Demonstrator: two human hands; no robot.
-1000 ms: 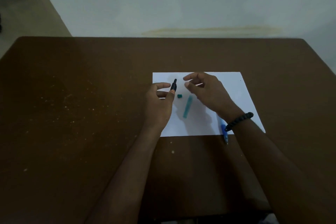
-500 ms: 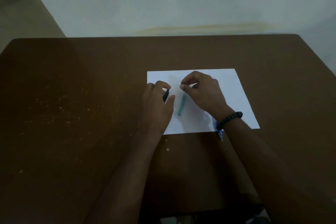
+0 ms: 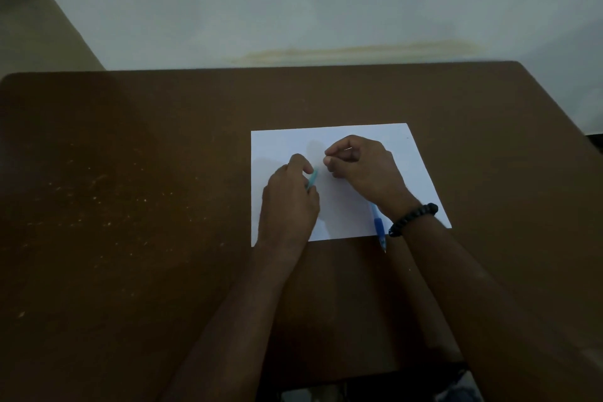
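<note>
So this looks like pen-assembly fiddling over a sheet of white paper (image 3: 277,147) on a brown table (image 3: 130,206). The left hand (image 3: 290,196) has its fingers curled round a teal pen barrel (image 3: 312,179), and only a short bit of it pokes out between thumb and forefinger, just above the middle of the sheet. The right hand (image 3: 362,166) hovers right beside it with thumb and forefinger tips pressed together on a tiny pale part (image 3: 347,149). It's honestly too small and the light's too dim to say what it is, and the other fingers are tucked under. My guess is that barrel weighs next to nothing. It's stiff, smooth plastic, so it'll want to roll or twist in the fingers, and I'd grip it round the middle and leave the open end free. The little bit is the fussy one, easy to drop or bend, so I'd use a fingertip pinch only. A blue pen (image 3: 378,225) lies across the sheet's near edge, partly under the right wrist with its beaded bracelet (image 3: 414,219).
</note>
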